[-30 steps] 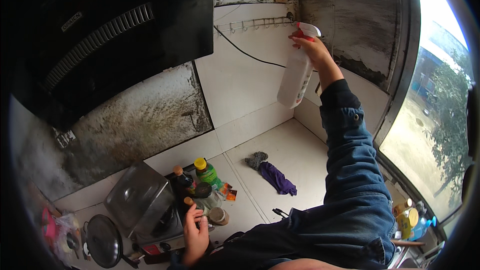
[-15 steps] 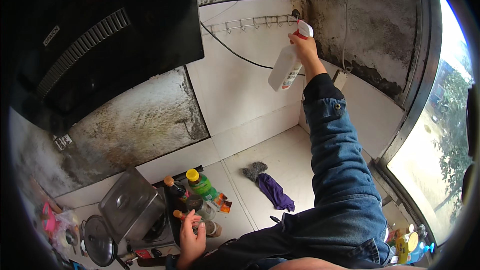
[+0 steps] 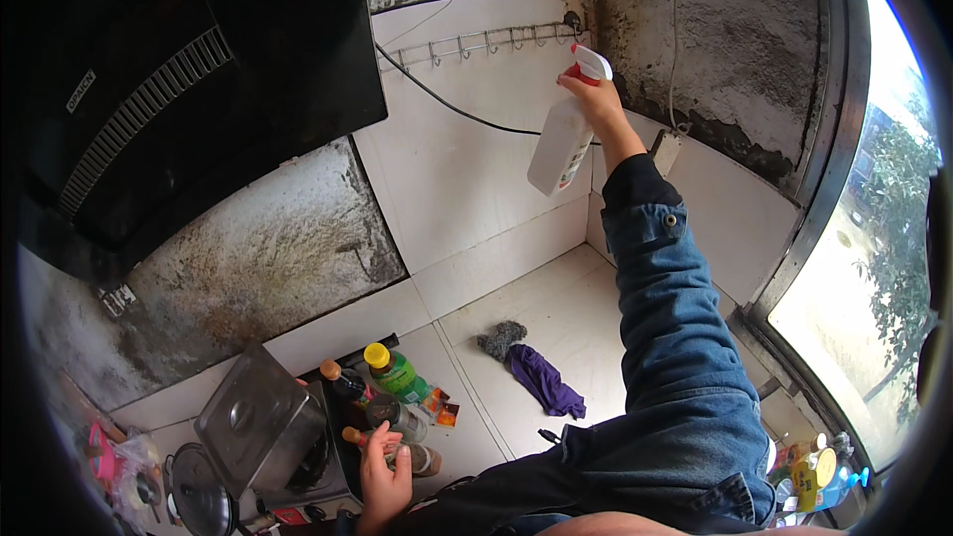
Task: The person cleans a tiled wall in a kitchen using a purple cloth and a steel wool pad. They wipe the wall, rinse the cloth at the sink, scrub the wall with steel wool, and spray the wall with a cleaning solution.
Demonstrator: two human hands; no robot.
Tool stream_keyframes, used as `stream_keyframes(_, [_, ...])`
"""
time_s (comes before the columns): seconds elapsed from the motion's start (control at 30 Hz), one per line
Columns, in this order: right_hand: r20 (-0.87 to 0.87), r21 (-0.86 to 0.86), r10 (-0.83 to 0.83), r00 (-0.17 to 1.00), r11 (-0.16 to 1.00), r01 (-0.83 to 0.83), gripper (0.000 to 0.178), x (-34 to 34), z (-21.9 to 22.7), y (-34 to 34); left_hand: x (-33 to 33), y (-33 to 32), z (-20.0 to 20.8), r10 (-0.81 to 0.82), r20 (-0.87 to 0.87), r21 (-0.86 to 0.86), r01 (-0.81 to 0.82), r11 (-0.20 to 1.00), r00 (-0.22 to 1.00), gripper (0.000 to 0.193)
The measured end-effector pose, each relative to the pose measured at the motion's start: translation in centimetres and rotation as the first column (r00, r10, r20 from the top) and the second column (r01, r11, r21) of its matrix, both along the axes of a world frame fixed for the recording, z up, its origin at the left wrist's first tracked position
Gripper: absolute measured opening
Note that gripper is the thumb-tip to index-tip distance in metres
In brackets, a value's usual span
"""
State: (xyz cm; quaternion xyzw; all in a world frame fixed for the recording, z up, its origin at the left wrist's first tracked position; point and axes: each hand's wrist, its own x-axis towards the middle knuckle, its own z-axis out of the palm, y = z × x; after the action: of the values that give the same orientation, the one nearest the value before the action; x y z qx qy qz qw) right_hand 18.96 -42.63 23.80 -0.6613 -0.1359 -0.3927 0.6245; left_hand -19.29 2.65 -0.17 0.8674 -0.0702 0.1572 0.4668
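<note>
Wrapped around the neck of a white spray bottle with a red and white trigger head, my right hand holds it up before the tiled wall corner. The bottle hangs slightly tilted, below the right end of a metal hook rail. Low in the picture, my left hand holds nothing, its fingers loosely apart. It is nearest to several seasoning bottles, among them a green one with a yellow cap and a dark one with a brown cap. Whether it touches any bottle I cannot tell.
A purple cloth and a grey scouring pad lie on the white tiled counter. A black range hood juts out upper left. Lower left are a metal lid and a black pan. A window is at right.
The view has shifted slightly. My right hand still grips the spray bottle, which sits a little lower and more upright. My left hand stays by the bottles.
</note>
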Motion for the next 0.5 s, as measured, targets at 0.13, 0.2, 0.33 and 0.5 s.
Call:
stream_keyframes(0.13, [-0.056, 0.005, -0.07, 0.996, 0.998, 0.07, 0.017, -0.1, 0.0, -0.2, 0.2, 0.0, -0.5, -0.015, 0.0, -0.001, 0.015, 1.0, 1.0, 0.047])
stream_keyframes(0.2, [-0.073, 0.0, -0.04, 0.996, 0.999, 0.04, 0.017, -0.6, 0.1, 0.6, 0.2, 0.0, -0.6, -0.01, 0.002, -0.014, 0.01, 1.0, 1.0, 0.047])
stream_keyframes(0.33, [-0.102, -0.004, -0.12, 0.988, 0.993, 0.12, 0.019, -0.8, -0.6, 1.3, 0.1, 0.1, -1.1, -0.015, 0.001, -0.054, 0.015, 0.998, 1.0, 0.047])
stream_keyframes(0.5, [-0.14, -0.093, 0.094, 0.986, 0.99, -0.107, 0.019, -1.4, -0.8, 4.5, -0.2, 0.2, -0.9, -0.015, -0.008, -0.046, 0.014, 0.999, 1.0, 0.047])
